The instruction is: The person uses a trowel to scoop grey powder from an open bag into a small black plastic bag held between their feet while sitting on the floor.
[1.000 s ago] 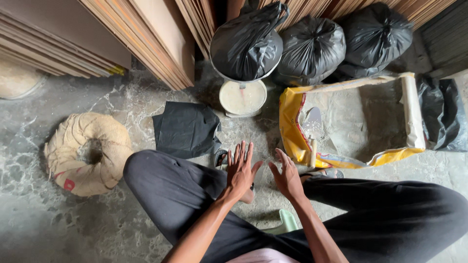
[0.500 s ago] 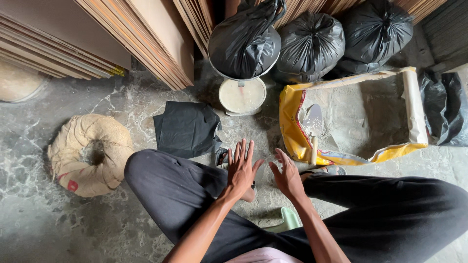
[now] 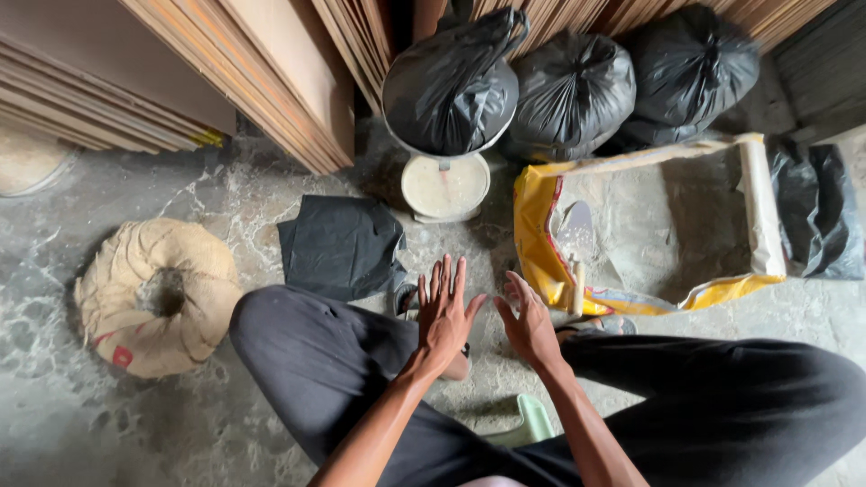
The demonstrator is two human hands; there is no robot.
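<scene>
**Hands empty, sack to the right**

Little has moved since the earlier frames: your hands hover in the same spot between your knees, and the view has only drifted slightly. Your left hand [image 3: 444, 311] is spread wide, fingers straight and pointing away from you, holding nothing. Your right hand [image 3: 528, 320] is open too, fingers loosely curled, also empty and just beside the left without touching it.

Ahead and to the right lies the yellow sack [image 3: 541, 243], its mouth rolled open around grey powder, its long axis running left to right. A scoop [image 3: 575, 236] rests in the powder at the sack's near-left end, so your right hand is the nearer one.

Straight ahead of your hands stands a scale [image 3: 446, 185] with a black bag [image 3: 451, 86] sitting on it; two more tied bags [image 3: 631, 81] lie behind the sack. A folded black bag [image 3: 338, 243] lies flat ahead-left, and a tan rolled sack [image 3: 158, 298] sits well off to the left. You sit on a stained concrete floor [image 3: 54, 289], with stacked boards [image 3: 262, 81] leaning along the back.
</scene>
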